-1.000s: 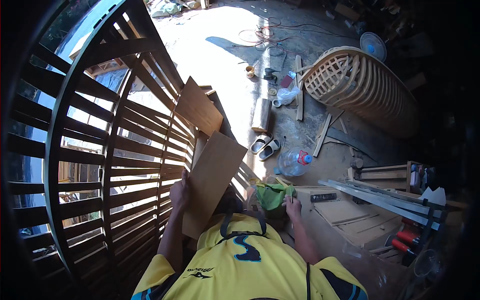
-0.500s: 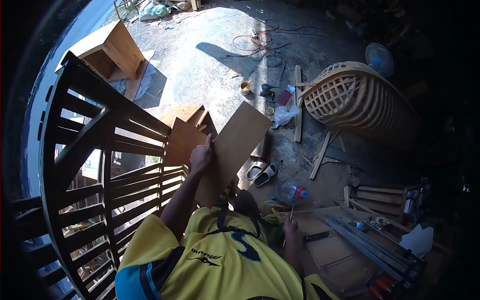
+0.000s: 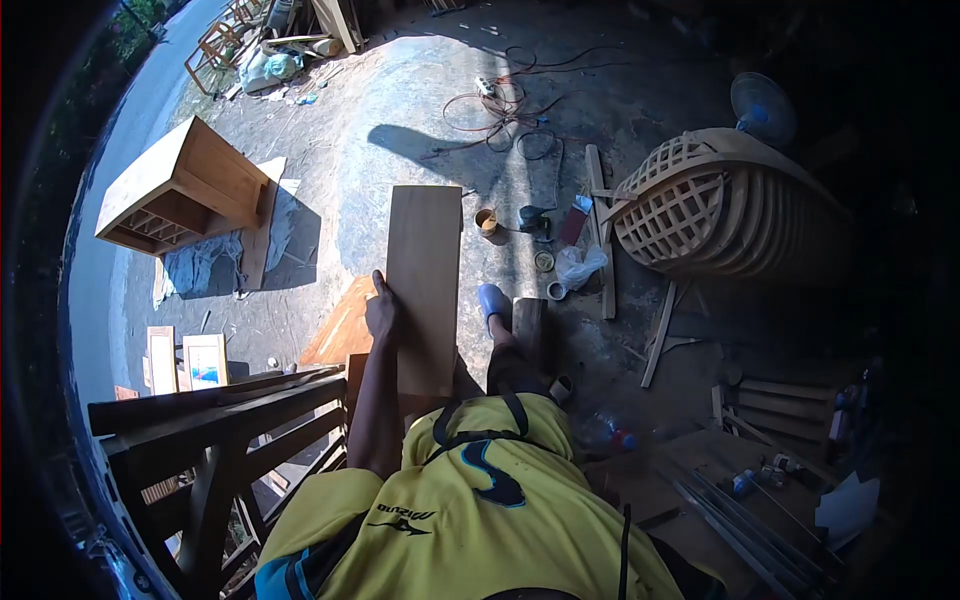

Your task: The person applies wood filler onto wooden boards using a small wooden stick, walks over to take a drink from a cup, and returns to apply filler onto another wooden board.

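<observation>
My left hand grips the left edge of a long rectangular wooden board. The board is held out in front of my body, nearly upright in the picture, and its lower end is close to my yellow shirt. Fingers wrap behind the board and are partly hidden; the thumb side shows at the edge. Beside that hand lies an orange-brown wooden panel. My right hand is out of view. A foot in a blue clog is stepped forward to the right of the board.
A dark slatted wooden frame stands close on the left. Ahead left is a wooden cabinet. Cables, a brown tub and a plastic bag lie on the floor. A ribbed boat-shaped wooden frame is at right.
The board has swung from a slant to nearly upright, still in my left hand. My right hand, holding a thin stick-like object before, has left the view. The view has turned and a foot has come forward.
</observation>
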A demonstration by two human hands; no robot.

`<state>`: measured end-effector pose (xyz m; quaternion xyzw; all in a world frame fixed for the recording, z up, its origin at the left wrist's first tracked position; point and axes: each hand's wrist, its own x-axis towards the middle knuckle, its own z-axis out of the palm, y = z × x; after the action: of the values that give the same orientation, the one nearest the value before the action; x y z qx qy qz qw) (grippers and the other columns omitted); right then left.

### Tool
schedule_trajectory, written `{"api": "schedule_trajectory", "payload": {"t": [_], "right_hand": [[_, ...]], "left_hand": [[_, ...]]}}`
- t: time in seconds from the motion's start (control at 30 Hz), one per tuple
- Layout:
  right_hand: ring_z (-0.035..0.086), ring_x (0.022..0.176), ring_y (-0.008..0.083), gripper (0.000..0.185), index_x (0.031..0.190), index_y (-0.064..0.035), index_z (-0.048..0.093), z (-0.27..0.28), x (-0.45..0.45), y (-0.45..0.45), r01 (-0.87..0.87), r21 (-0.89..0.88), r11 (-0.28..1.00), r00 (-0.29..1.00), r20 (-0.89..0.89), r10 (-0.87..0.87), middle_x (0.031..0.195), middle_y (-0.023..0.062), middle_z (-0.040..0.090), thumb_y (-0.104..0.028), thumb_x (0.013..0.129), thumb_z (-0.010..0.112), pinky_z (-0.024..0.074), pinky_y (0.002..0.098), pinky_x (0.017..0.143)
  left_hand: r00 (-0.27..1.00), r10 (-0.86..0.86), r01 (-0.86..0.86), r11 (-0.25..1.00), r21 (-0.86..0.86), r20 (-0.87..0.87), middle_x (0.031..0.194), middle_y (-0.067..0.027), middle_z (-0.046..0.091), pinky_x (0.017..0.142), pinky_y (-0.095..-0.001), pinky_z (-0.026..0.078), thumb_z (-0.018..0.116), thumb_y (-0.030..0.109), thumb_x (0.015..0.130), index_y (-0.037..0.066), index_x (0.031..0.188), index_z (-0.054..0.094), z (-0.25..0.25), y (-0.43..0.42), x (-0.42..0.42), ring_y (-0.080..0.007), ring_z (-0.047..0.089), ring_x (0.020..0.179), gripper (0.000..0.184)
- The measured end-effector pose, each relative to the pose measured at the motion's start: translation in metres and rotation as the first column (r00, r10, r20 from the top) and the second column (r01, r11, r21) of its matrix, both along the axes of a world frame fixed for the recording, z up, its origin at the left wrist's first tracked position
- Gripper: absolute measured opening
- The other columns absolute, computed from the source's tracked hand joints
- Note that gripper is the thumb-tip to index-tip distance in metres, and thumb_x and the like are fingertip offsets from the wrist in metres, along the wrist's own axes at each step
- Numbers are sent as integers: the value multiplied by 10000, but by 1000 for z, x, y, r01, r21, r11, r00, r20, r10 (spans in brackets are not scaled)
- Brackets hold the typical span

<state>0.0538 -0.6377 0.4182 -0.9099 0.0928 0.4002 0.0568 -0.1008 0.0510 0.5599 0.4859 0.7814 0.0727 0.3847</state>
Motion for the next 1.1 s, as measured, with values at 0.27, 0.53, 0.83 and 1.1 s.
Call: {"api": "schedule_trajectory", "payload": {"t": [0.27,0.53,0.83,1.1], "right_hand": [[629,596,154,605,1044,-20,725,62,245,236,79,217,973,997,-26,-75,733,104,725,-596,989,550,484,315,542],[520,493,94,574,1017,-5,724,124,331,372,-6,200,980,997,73,-9,746,83,732,-564,982,600,386,270,466],[563,544,98,510,1040,-9,737,95,363,463,-156,216,964,988,33,152,772,70,735,-497,1011,592,433,287,525],[704,786,185,446,1021,28,734,-23,454,614,-474,328,817,860,-26,509,834,118,761,-396,1026,597,518,337,782]], "left_hand": [[954,245,-255,966,-39,-171,1215,-320,669,1065,-520,417,186,795,966,-133,1133,692,-82,145,76,-446,602,1223,1070],[919,356,-375,922,-96,-172,1198,-322,678,1012,-535,466,216,798,962,-133,1150,682,-155,240,93,-453,636,1172,1058],[858,502,-512,853,-99,-112,1206,-332,669,1020,-534,451,215,784,969,-135,1148,685,-277,286,105,-450,618,1202,1048],[831,554,-547,830,-108,47,1214,-334,668,1043,-503,438,265,728,1002,-121,1213,667,-373,303,149,-442,613,1214,963]]}}
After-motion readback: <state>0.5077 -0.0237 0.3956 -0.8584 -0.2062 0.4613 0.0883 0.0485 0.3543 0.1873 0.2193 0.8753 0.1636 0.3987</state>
